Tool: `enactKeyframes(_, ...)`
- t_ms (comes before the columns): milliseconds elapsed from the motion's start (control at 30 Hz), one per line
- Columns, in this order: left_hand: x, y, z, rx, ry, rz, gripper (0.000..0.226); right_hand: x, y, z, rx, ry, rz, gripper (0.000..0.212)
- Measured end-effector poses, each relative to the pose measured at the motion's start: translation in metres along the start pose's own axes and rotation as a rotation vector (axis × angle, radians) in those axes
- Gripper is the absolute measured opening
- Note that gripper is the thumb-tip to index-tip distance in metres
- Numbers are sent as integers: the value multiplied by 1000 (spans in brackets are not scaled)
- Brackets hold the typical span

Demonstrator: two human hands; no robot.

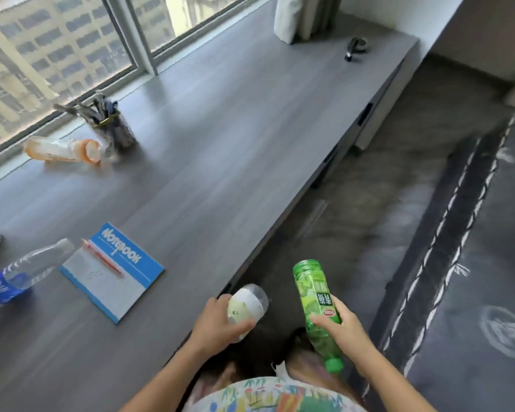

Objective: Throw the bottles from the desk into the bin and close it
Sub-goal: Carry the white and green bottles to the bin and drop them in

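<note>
My right hand point(342, 328) grips a green tea bottle point(314, 295) past the desk's front edge, cap pointing down toward me. A small white bottle point(249, 304) is held in my left hand point(217, 322) right at the desk point(220, 150) edge. On the desk lie two more bottles: a clear one with a blue label point(21, 273) at the left, and a clear one with orange label and cap point(61, 150) by the window. No bin is in view.
A blue notebook point(113, 270) with a red pen point(101, 257) lies beside the blue-label bottle. A pen holder point(110, 123) stands near the orange bottle. A pillow point(289, 17) and a small dark object point(356, 47) sit at the far end. A dark patterned rug point(458, 263) covers the floor on the right.
</note>
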State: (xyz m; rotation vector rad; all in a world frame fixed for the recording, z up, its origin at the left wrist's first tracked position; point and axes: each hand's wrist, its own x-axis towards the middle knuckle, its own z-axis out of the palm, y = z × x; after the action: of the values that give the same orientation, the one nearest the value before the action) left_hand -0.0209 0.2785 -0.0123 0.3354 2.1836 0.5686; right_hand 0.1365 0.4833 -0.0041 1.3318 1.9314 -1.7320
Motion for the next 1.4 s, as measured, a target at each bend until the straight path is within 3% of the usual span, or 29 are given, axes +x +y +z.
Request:
enactKeyframes(267, 43, 111, 83, 239, -70, 117, 57, 4, 122, -117, -66, 228, 296, 28)
enactKeyframes(500, 81, 149, 111, 334, -60, 66, 55, 6, 184, -167, -59, 284, 527, 46)
enactKeyframes(700, 119, 166, 120, 404, -87, -38, 55, 44, 171, -207, -44, 282, 523, 34)
enactKeyframes(1067, 239, 274, 128, 473, -166, -104, 57, 170, 71, -340, -18, 348, 387, 42)
enactKeyframes(1400, 354, 496, 146, 486, -240, 233, 67, 226, 56, -464, 80, 398, 533, 42)
